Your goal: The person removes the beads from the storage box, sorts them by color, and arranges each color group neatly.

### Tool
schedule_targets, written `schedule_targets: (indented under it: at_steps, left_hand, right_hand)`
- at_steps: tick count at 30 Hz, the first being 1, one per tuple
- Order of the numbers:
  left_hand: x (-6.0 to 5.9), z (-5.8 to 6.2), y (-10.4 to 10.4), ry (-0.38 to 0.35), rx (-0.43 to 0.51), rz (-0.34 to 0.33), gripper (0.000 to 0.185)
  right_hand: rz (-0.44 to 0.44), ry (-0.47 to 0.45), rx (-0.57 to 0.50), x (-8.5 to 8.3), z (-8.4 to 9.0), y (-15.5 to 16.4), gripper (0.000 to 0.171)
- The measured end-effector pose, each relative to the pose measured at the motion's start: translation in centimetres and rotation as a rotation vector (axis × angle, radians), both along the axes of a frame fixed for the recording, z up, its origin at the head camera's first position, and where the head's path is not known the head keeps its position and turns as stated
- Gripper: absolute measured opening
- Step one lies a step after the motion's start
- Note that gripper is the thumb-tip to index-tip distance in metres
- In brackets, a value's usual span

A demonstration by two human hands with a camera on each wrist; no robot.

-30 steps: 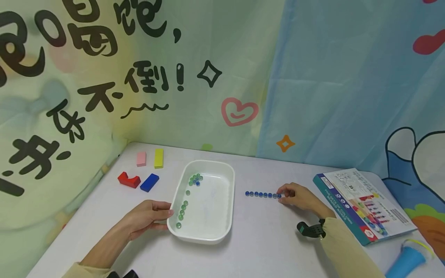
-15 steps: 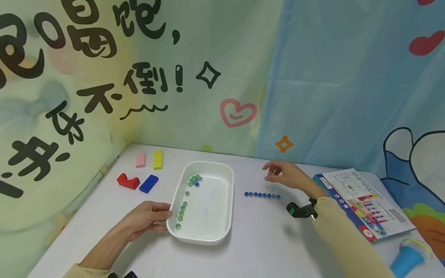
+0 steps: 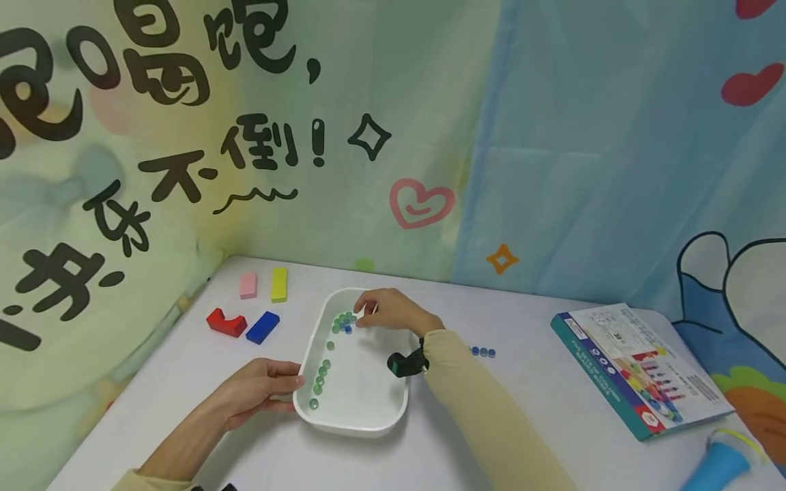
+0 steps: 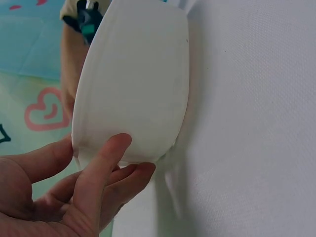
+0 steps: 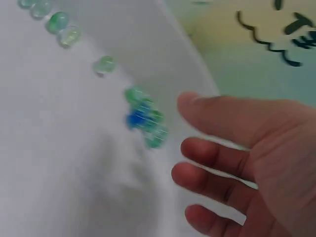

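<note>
Tray (image 3: pixel 374 431) in left hand (image 3: pixel 260 390), right hand (image 3: pixel 393 310) near marbles (image 3: pixel 347 329), four blocks (image 3: pixel 263 327), one box (image 3: pixel 641 372)

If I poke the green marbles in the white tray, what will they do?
The green marbles would probably roll, since they look round. Their glassy shine suggests they may be slippery. The white tray has raised walls, likely stopping them.

The white tray (image 3: pixel 368 402), a shallow rectangle with rounded corners, is held at its left side. Clear green marbles (image 3: pixel 320 380) lie inside in a loose line along that side, one sitting apart. Farther back, more green ones bunch with deeper blue marbles (image 3: pixel 348 329). Right of the tray, three blue beads (image 3: pixel 484 352) show in a row.
</note>
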State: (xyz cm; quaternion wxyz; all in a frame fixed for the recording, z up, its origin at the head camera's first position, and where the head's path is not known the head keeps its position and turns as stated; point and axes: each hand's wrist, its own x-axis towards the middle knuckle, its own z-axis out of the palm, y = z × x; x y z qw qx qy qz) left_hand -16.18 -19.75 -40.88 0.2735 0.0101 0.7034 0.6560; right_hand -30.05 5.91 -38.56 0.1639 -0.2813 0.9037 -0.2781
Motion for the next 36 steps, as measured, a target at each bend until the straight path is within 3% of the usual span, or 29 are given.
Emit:
schedule_targets:
  at_steps: [7,13,21,28,36]
  left_hand:
    - [0.0,-0.1,0.4,-0.001,0.000,-0.001,0.060]
    - [-0.2,-0.2,0.8,-0.002,-0.013,0.002,0.059]
    - [-0.2,-0.1,1.0,-0.006,-0.022,0.007,0.059]
    - [-0.3,0.1,0.9,-0.001,-0.039,0.016,0.057]
    - [0.0,-0.1,0.2,-0.020,-0.057,0.020,0.058]
  right_hand:
    - [-0.047,-0.012,0.104,0.0,-2.4,-2.1,0.018]
    - [-0.096,0.052,0.155,0.6,-2.7,-2.5,0.013]
    - [-0.091,0.098,0.152,0.6,-3.0,-2.4,0.010]
    - [-0.008,0.112,0.013,0.2,-0.9,-0.9,0.013]
    - [-0.060,0.131,-0.144,1.5,2.0,4.3,0.018]
